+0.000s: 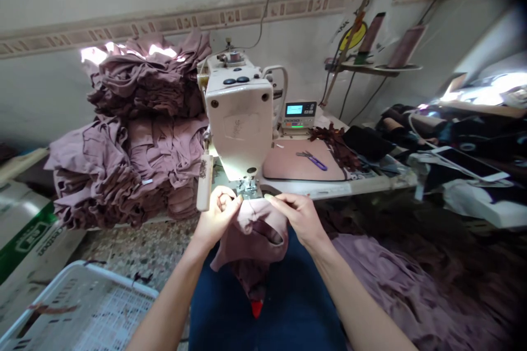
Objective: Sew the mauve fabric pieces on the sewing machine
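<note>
A mauve garment hangs between my hands in front of the sewing machine, over my lap. My left hand pinches the garment's top edge just left of the presser foot. On the other side, my right hand grips the same edge between thumb and fingers. The edge is stretched between them, close to the needle area; whether it lies under the foot I cannot tell. A red piece shows at the garment's lower end.
Stacked mauve garments stand left of the machine. Purple-handled thread snips lie on a pink mat to the right, near a control panel. A white plastic basket is at lower left. More mauve fabric lies at lower right.
</note>
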A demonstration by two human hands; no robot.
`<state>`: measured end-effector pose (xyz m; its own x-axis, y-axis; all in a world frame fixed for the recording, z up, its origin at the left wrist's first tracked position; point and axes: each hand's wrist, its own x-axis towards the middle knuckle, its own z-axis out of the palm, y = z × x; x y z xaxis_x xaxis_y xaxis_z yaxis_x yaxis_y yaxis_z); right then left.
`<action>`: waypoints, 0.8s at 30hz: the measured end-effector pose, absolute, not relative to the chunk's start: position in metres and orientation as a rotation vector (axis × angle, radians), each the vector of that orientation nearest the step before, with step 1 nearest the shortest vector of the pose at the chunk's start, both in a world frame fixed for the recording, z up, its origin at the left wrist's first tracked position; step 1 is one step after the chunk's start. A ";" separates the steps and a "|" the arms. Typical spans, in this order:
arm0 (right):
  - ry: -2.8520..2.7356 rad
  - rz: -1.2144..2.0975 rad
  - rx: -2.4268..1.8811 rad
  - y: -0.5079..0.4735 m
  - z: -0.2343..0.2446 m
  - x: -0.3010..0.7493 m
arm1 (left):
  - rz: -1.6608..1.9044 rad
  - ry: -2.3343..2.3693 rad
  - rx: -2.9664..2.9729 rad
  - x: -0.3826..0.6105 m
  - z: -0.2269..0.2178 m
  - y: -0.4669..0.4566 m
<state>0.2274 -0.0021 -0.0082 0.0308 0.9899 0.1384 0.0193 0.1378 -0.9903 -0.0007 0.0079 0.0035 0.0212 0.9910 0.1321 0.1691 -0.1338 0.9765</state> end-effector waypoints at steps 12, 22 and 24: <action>-1.262 0.973 -1.137 0.025 -0.012 0.233 | 1.274 1.129 1.377 0.014 0.004 0.033; -1.142 0.943 -1.176 -0.015 -0.064 0.228 | 0.991 1.243 1.299 -0.022 -0.019 -0.006; -1.072 0.863 -1.204 -0.029 -0.073 0.222 | 0.944 1.267 1.314 -0.037 -0.019 -0.010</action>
<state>0.2215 -0.0292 -0.0731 0.2889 0.9408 0.1772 0.0282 0.1767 -0.9839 -0.0368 -0.0099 -0.0192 0.1337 0.9843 -0.1150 0.1712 0.0913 0.9810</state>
